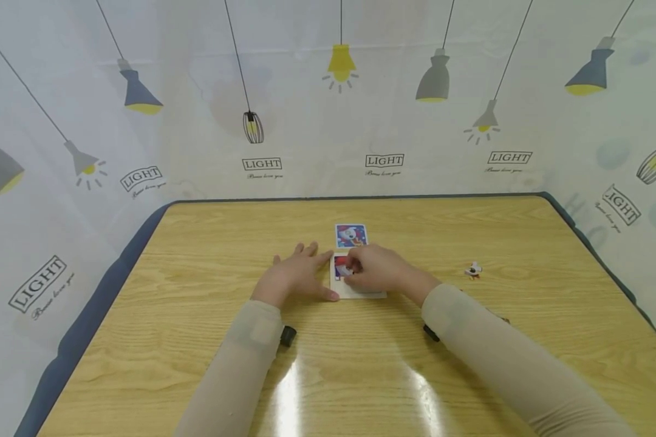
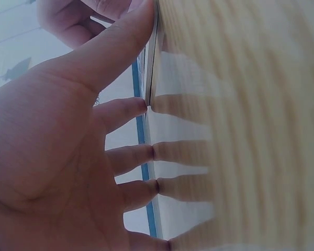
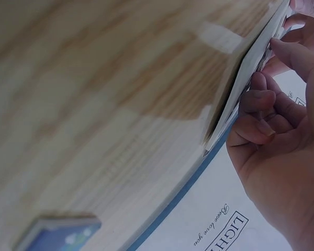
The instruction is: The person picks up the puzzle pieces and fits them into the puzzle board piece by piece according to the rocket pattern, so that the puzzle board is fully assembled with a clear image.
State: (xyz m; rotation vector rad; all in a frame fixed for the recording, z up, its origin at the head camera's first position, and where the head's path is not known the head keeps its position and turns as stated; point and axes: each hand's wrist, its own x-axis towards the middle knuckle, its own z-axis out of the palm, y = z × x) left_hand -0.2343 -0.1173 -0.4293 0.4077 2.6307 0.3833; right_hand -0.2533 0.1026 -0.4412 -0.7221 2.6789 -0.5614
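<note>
A white-bordered puzzle board [image 1: 367,295] lies at the middle of the table, part of a red and blue picture showing at its upper left. My left hand [image 1: 297,276] is spread beside it, thumb at the near left corner and fingertips on the table. Curled over the board, my right hand [image 1: 382,267] pinches a small puzzle piece, mostly hidden by the fingers, against the surface. In the right wrist view, its thumb and fingers [image 3: 298,60] meet at the board's face. Just beyond the board lies a picture card [image 1: 351,235] with a white cartoon figure on blue.
To the right lies a loose puzzle piece [image 1: 473,271]; another piece [image 1: 504,319] peeks out behind the right sleeve. A thick blue piece [image 3: 63,238] sits near the right wrist camera. The wooden table [image 1: 208,243] ends at a lamp-patterned white cloth [image 1: 306,145].
</note>
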